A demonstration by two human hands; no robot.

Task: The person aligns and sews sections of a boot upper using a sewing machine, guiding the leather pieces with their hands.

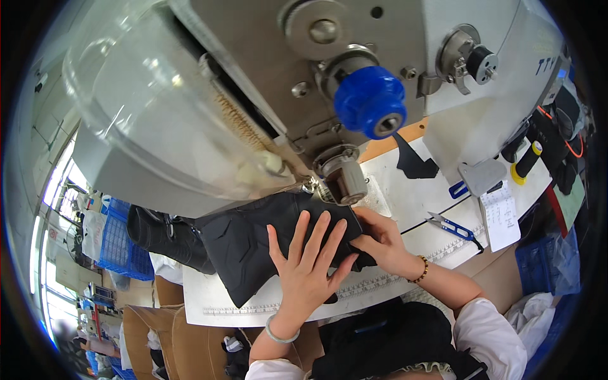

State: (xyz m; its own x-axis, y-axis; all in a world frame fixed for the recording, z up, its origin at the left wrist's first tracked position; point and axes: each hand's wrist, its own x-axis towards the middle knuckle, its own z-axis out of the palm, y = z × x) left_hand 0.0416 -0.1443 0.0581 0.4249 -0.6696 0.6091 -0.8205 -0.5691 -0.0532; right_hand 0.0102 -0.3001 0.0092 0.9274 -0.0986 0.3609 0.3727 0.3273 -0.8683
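Observation:
A black shaped piece of leather-like material (237, 244) with raised panels lies on the white sewing table (209, 291), its far edge under the needle area of a sewing machine (405, 31). My left hand (304, 272) rests flat on top of the piece with its fingers spread. At the piece's right edge, close to the machine's foot, my right hand (383, 244) grips it between thumb and fingers. The machine's head hides the needle and part of the far edge. A blue knob (370, 101) sits on the machine head above.
Right of my hands lie blue-handled thread snips (457, 231), a small notebook (500, 218) and a black thread spool (527, 163). A black scrap (415, 159) lies farther back. A black boot (168, 237) stands left, before a blue crate (123, 244). Below is a cardboard box (196, 345).

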